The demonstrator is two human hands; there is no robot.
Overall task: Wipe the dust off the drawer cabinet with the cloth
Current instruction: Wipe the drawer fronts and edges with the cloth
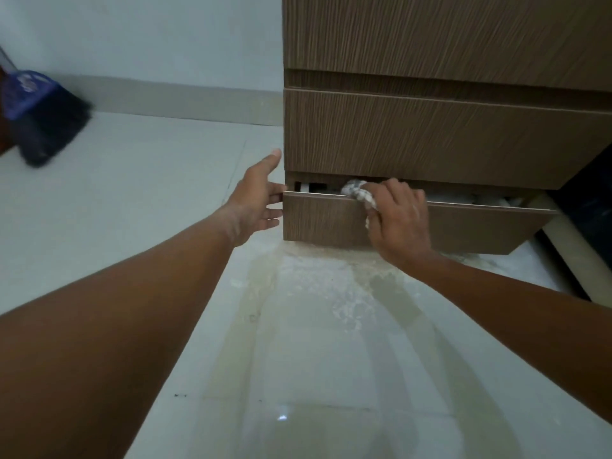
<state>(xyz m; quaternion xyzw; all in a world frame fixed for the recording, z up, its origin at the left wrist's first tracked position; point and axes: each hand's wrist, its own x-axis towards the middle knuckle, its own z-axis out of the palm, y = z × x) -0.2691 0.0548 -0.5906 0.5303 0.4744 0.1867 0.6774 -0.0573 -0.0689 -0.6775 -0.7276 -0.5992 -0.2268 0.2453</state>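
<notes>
A brown wood-grain drawer cabinet (pixel 430 134) stands on the pale floor at the upper right. Its bottom drawer (pixel 324 221) is pulled out a little, leaving a gap along its top edge. My right hand (pixel 399 217) presses a grey-white cloth (pixel 359 193) onto the top edge of that drawer front, fingers curled over the cloth. My left hand (pixel 256 198) is at the drawer's left end, fingers spread, with its fingertips touching the drawer's side edge and the thumb pointing up beside the cabinet.
A blue broom (pixel 39 117) leans at the far left by the wall. Pale dust lies on the tiles (pixel 331 283) just below the drawer. A cream tube or pipe (pixel 576 246) runs along the floor to the cabinet's right, beside a dark object.
</notes>
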